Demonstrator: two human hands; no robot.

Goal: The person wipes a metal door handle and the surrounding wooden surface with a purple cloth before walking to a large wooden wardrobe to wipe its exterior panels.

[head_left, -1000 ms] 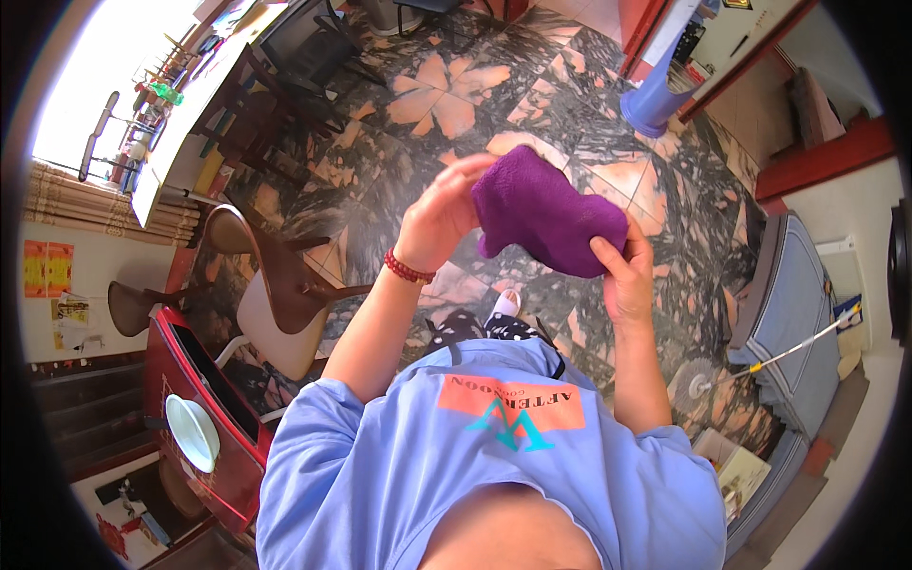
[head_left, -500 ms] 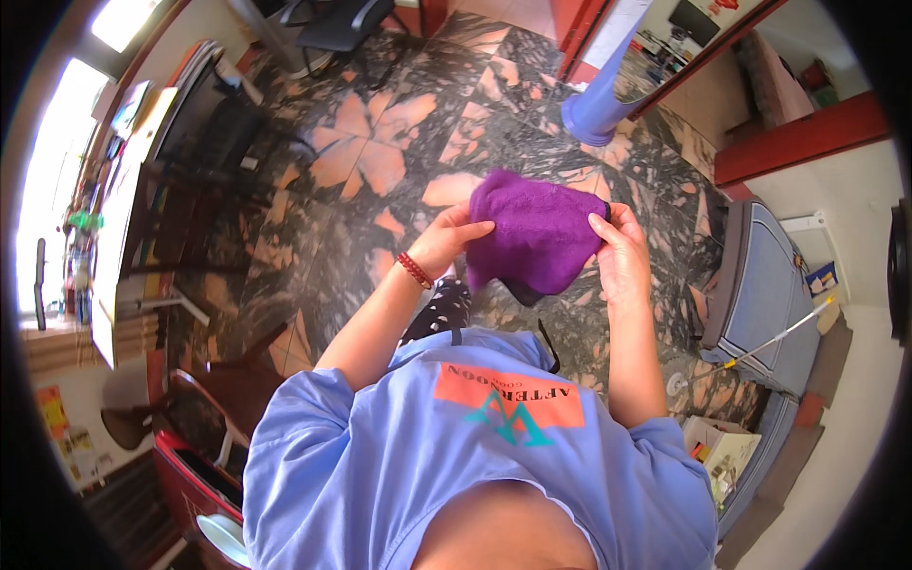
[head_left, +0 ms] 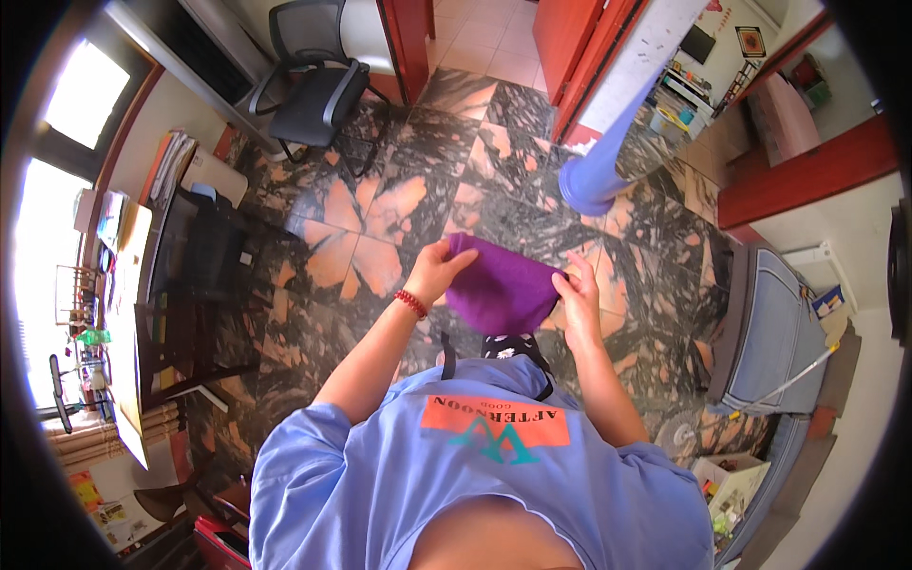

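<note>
A purple cloth hangs between my two hands, out in front of my blue shirt and above the patterned floor. My left hand pinches its upper left corner, thumb lying over the top; a red beaded bracelet circles that wrist. At the cloth's right edge my right hand grips with the thumb and lower fingers, while a fingertip or two stick up. Part of the cloth's lower edge droops toward my body.
Left, a long desk with clutter runs below the windows. A black office chair stands at the far left. A blue pillar base rises far right, near a red doorway. On the right sit a blue-grey sofa and a white box.
The view has tilted up toward the far doorway. Both hands have come closer together, the cloth looks narrower and more folded, and the hands sit lower in the picture.
</note>
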